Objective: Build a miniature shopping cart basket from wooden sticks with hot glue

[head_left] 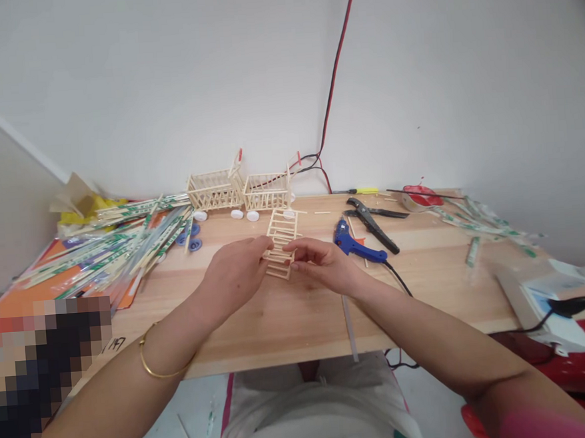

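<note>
Between my hands is a small ladder-like frame of thin wooden sticks, held low over the table with its far end pointing at the wall. My left hand grips its left edge, the fingers partly hidden behind the hand. From the other side my right hand pinches the right edge with thumb and fingers. Just beyond stand two little stick-built carts, the left cart and the right cart, both with white round wheels. A blue glue gun lies right of my right hand.
Black hand cutters lie behind the glue gun. Packaged wooden sticks heap up at the left beside blue discs. A red dish and torn wrappers are at the right. Cables run down the back wall.
</note>
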Tool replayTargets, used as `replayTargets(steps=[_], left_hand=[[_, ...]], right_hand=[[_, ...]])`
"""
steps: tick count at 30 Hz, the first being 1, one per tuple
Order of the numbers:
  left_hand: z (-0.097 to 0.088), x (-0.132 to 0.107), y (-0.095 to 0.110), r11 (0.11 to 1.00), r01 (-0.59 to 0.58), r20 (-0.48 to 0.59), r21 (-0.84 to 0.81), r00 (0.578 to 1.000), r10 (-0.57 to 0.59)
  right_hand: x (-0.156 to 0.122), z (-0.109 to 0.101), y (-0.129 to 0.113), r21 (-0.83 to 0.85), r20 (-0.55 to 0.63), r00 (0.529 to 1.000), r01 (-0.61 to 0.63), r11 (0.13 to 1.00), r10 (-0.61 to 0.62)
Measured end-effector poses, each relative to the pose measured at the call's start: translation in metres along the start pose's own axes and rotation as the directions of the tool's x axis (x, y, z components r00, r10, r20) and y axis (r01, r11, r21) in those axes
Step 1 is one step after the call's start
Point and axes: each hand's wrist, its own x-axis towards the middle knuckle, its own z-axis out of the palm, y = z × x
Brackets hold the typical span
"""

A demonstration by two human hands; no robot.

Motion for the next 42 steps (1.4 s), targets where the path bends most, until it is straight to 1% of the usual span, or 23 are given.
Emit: replayTargets(steps=[5, 9, 13, 21, 27, 35, 42], left_hand=[[-0.0031, 0.0013, 0.0004, 0.996, 0.056, 0.000, -0.071, 0.998, -0.056], [-0.0018, 0.0026, -0.0014, 0.982, 0.096, -0.017, -0.160, 0.995, -0.100], [0.0012, 0.0029, -0.0039, 0.971, 0.093, -0.029, -0.220, 0.994, -0.102], [0.0025, 0.0045, -0.0050, 0.953, 0.087, -0.031, -0.289, 0.994, -0.101], [0.0024, 0.0054, -0.0055, 0.947, 0.092, -0.030, -0.308, 0.994, -0.106], [0.0016, 0.0048, -0.0059, 0.954, 0.084, -0.023, -0.288, 0.995, -0.094], [0.0008, 0.0057, -0.0044, 0.935, 0.090, 0.005, -0.343, 0.996, -0.094]], right_hand=[[-0.0003, -0.0005, -0.0005, 0.046, 0.014, 0.999, -0.035, 0.998, 0.034], [0.0002, -0.0005, -0.0008, 0.038, 0.017, 0.999, -0.036, 0.999, 0.036], [0.0007, -0.0004, -0.0001, 0.030, 0.010, 1.000, -0.028, 0.999, 0.028], [0.0001, -0.0007, 0.0001, 0.045, 0.013, 0.999, -0.045, 0.998, 0.045], [0.0002, -0.0002, -0.0024, 0.010, 0.018, 0.999, -0.039, 0.999, 0.039], [0.0009, 0.0001, -0.0019, 0.004, 0.010, 0.999, -0.042, 0.999, 0.042], [0.0001, -0.0003, 0.0021, 0.005, 0.010, 1.000, -0.029, 1.000, 0.029]])
